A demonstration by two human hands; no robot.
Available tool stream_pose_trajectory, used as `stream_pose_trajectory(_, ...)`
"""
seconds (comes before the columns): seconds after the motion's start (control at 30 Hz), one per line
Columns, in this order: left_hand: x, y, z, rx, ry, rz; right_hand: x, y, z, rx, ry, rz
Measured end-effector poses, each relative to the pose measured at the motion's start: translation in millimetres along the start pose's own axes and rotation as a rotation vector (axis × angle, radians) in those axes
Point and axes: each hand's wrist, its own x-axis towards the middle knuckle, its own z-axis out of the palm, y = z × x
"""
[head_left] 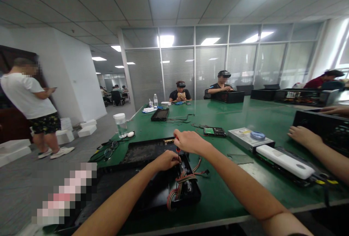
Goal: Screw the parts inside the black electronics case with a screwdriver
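Note:
An open black computer case (152,178) lies on the green table (234,119) in front of me, with a striped ribbon cable (180,187) curling out of its near end. My right hand (189,141) is closed around the red handle of a screwdriver (177,149) that points down into the case. My left hand (166,160) is pinched at the screwdriver's shaft, just above the case's inner parts. The tip of the tool is hidden by my fingers.
A co-worker's hand (301,136) rests at the right by another black case (324,128). A drive (249,139), a white box (285,161), a circuit board (214,131), glasses (110,152) and a jar (120,124) lie around. People sit at the far side; one stands left.

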Motion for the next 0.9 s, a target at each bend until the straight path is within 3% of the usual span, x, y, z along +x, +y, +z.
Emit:
stream_pose_trajectory(0.17, 0, 2, 0.5, 0.022, 0.007, -0.016, 1, 10, 0, -0.013, 0.008, 0.044)
stream_pose_trajectory(0.3, 1, 1, 1.5, 0.031, 0.017, -0.004, -2, 17, 0, 0.042, -0.041, -0.018)
stream_pose_trajectory(0.43, 1, 0, 2.7, 0.051, 0.015, -0.011, -3, 22, 3, -0.025, 0.01, 0.065)
stream_pose_trajectory(0.6, 2, 1, 1.6, 0.061, 0.0, -0.021, 0, 22, 5, 0.024, 0.006, -0.068)
stream_pose_trajectory(0.9, 0, 4, -0.2, 0.076, 0.002, -0.026, -3, 25, -2, -0.014, -0.028, -0.056)
